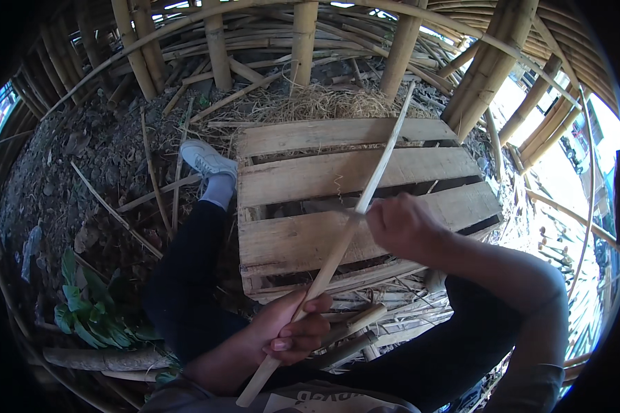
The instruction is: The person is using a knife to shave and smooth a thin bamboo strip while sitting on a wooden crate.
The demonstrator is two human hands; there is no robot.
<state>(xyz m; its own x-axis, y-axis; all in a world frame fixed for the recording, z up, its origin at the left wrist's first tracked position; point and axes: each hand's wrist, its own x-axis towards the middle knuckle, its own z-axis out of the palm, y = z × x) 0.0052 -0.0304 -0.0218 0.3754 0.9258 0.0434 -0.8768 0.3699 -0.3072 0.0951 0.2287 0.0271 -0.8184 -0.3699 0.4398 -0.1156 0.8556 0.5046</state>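
Left hand [293,332] grips stick [330,265], right hand [401,224] perhaps blade [332,206]; crate [289,242] beneath, poles [303,51] beyond.

Dim soil [117,131] to my left; harsh daylight from the right, ground [530,213] there blown white. Thin grey tool [334,207] by my right hand [401,221] smeared, blurry. Fisheye distorts outer bamboo posts [486,72]; corners black.

Stick [339,249]: wood-like, matt, smooth along its length.
Knife [335,207]: metal-looking blade, finish blurred.
Crate [296,179]: bare wood slats, matt, grained.
Poles [304,48]: bamboo, smooth, faint sheen.
Trousers [186,261]: matt cloth.
Sock [218,189]: soft cloth.
Shoe [205,158]: smooth upper, material unclear.
Straw [337,104]: dry, rough.
Soil [110,151]: matt, lumpy.
Leaves [96,320]: smooth, slightly glossy.
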